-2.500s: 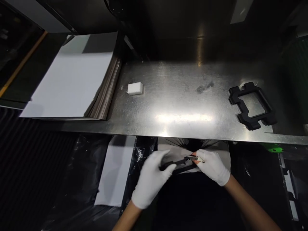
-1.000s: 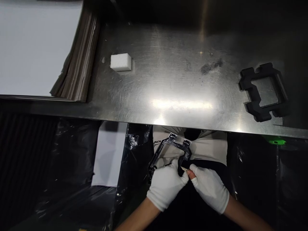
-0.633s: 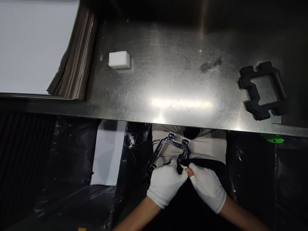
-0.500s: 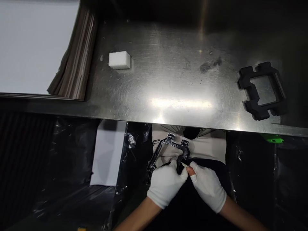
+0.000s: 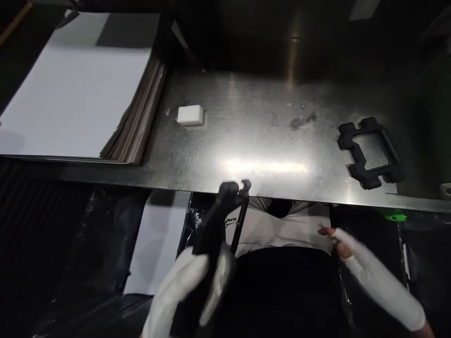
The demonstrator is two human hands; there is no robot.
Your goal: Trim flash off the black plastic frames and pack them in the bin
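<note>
My left hand (image 5: 190,286), in a white glove, is wrapped round a black frame part (image 5: 211,220). The part is raised and seen nearly edge-on, with two notched ends at its top near the table's front edge. Motion blurs both the hand and its lower half. Off to the right, well apart from the part, is my right hand (image 5: 343,244). Its glove leaves some fingertips bare. These fingers are pinched together, and whatever is between them is too small and blurred to name.
On the metal table (image 5: 260,145) lie a white foam block (image 5: 190,115) and another black frame (image 5: 359,162) at the right. A thick stack of sheets (image 5: 88,84) fills the left. White paper (image 5: 158,244) hangs below the edge, and a green object (image 5: 396,216) shows at the lower right.
My left hand has lifted and turned the frame part up and to the left, towards the camera. My right hand has left it and moved right. The view has shifted too.
</note>
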